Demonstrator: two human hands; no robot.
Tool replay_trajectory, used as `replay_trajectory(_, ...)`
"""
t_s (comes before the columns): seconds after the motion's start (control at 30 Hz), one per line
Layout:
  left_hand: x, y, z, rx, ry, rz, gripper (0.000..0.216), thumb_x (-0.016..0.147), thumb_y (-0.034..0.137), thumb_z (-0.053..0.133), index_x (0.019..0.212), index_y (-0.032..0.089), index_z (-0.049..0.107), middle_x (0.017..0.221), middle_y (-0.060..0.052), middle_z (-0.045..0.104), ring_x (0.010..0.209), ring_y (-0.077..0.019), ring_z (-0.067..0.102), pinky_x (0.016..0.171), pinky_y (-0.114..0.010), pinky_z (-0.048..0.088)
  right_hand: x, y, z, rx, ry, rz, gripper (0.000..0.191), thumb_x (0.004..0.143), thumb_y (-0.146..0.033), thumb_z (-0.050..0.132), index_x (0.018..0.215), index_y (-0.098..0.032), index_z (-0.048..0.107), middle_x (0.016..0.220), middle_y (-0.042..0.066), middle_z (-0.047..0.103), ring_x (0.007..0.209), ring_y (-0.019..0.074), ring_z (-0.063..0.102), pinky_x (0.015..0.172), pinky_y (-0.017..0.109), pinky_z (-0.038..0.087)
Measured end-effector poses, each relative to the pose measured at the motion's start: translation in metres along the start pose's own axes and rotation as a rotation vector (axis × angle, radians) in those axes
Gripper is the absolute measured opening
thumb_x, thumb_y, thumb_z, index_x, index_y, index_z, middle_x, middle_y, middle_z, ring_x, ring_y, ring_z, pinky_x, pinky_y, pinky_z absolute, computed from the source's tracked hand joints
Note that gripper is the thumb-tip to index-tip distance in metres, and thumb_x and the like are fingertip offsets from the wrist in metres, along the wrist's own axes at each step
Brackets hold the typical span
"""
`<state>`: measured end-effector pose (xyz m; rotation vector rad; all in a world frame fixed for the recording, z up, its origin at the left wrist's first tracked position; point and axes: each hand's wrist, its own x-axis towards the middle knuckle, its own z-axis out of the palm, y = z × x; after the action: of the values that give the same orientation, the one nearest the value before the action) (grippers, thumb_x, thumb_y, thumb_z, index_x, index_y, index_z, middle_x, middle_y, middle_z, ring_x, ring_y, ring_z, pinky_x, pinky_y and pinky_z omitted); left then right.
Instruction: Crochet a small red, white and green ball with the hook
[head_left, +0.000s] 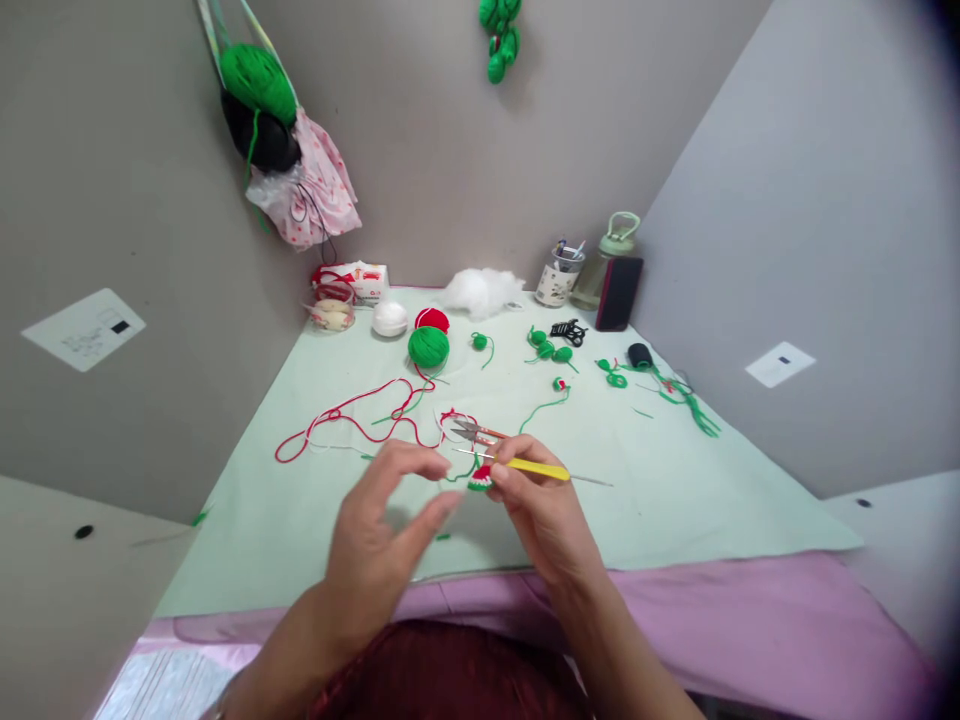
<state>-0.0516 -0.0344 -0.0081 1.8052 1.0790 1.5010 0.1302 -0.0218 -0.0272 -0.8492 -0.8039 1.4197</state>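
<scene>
My right hand point(544, 505) is closed on a crochet hook point(536, 468) with a yellow handle, whose metal tip points left. The same fingers pinch a small crocheted piece point(480, 478) in red, white and green, partly hidden by the fingertips. A green yarn tail runs from it to the left. Just left of the piece is my left hand point(386, 520), thumb and fingers apart with nothing between them. Thread snips point(478, 430) with orange-red handles lie on the table just beyond my right hand. Red yarn point(330, 415) loops across the table beyond my left hand.
Farther back on the table point(247, 560) sit a green yarn ball point(428, 347), a white yarn ball point(389, 319) and white stuffing point(481, 292). Small green crocheted pieces point(547, 348) lie to the right. A pen cup point(559, 280), bottle point(592, 280) and phone point(619, 293) stand at the back right.
</scene>
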Motion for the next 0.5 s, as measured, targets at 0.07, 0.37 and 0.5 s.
replay_trajectory(0.07, -0.003, 0.001, 0.008, 0.066, -0.064, 0.134, 0.021, 0.089, 0.009, 0.077, 0.103, 0.023, 0.071, 0.095, 0.001, 0.074, 0.09, -0.0148, 0.07, 0.085, -0.024, 0.055, -0.001, 0.001, 0.002, -0.047, -0.007, -0.014, 0.029, 0.07, -0.037, 0.096, 0.076, -0.022, 0.073, 0.071, -0.003, 0.065, 0.064, 0.0101, 0.056, 0.062, 0.023, 0.044)
replay_trajectory(0.37, -0.004, -0.008, 0.014, 0.163, -0.008, 0.05, 0.013, 0.094, 0.01, 0.068, 0.099, 0.02, 0.073, 0.085, 0.001, 0.078, 0.077, -0.0127, 0.074, 0.078, -0.022, 0.058, -0.005, 0.005, 0.006, -0.173, -0.018, -0.064, 0.021, 0.077, -0.034, 0.091, 0.087, -0.024, 0.077, 0.075, -0.003, 0.067, 0.069, 0.0108, 0.057, 0.068, 0.023, 0.046)
replay_trajectory(0.5, -0.001, -0.005, 0.014, 0.018, -0.044, -0.185, 0.007, 0.094, 0.017, 0.067, 0.091, 0.022, 0.071, 0.078, 0.003, 0.077, 0.07, -0.0121, 0.074, 0.071, -0.02, 0.059, -0.01, 0.001, 0.012, -0.232, -0.013, -0.072, 0.016, 0.078, -0.025, 0.086, 0.088, -0.024, 0.074, 0.081, -0.003, 0.068, 0.072, 0.0114, 0.06, 0.069, 0.023, 0.049)
